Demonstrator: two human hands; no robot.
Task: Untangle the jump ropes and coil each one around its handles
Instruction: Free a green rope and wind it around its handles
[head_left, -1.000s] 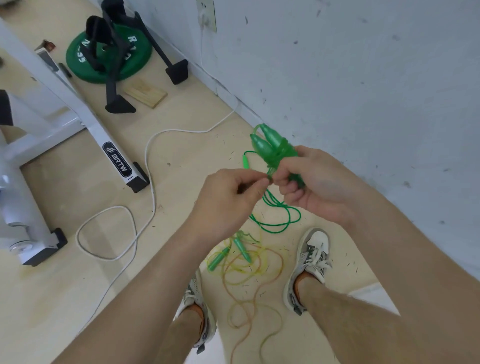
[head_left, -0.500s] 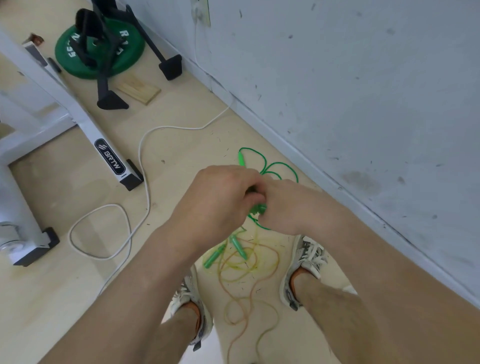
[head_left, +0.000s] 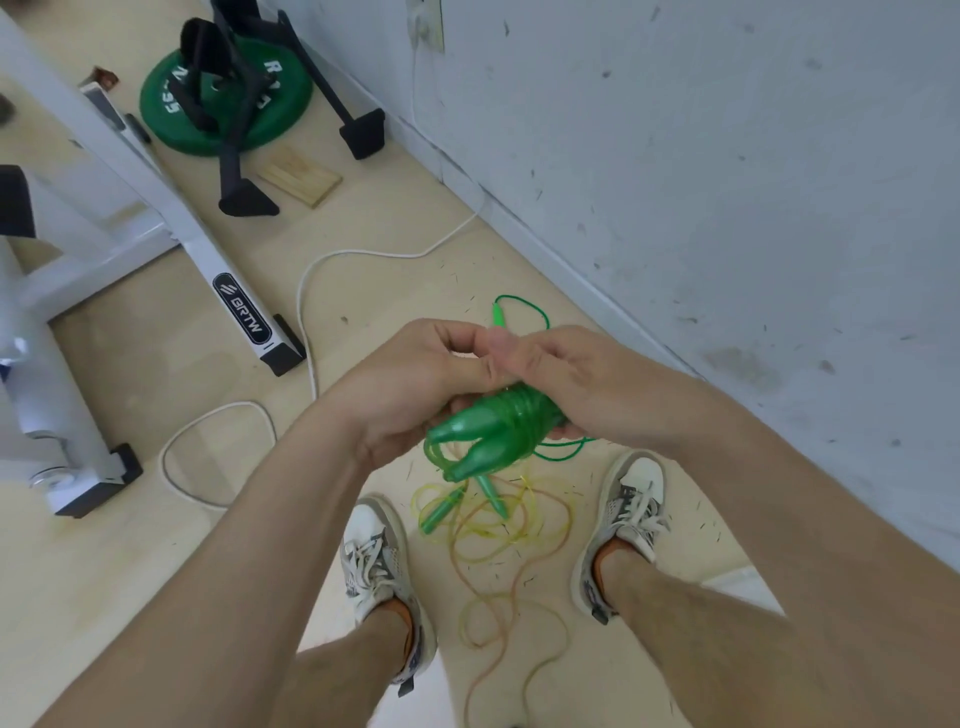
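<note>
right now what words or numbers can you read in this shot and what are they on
"BRTW": black label on the white bench leg
"R", maybe "35": white marks on the green weight plate, rest hidden or blurred
Nothing else is readable.

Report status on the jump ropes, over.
Left hand and right hand grip green rope, mostly coiled round its handles. Yellow rope loose on floor. Nothing in the way.
</note>
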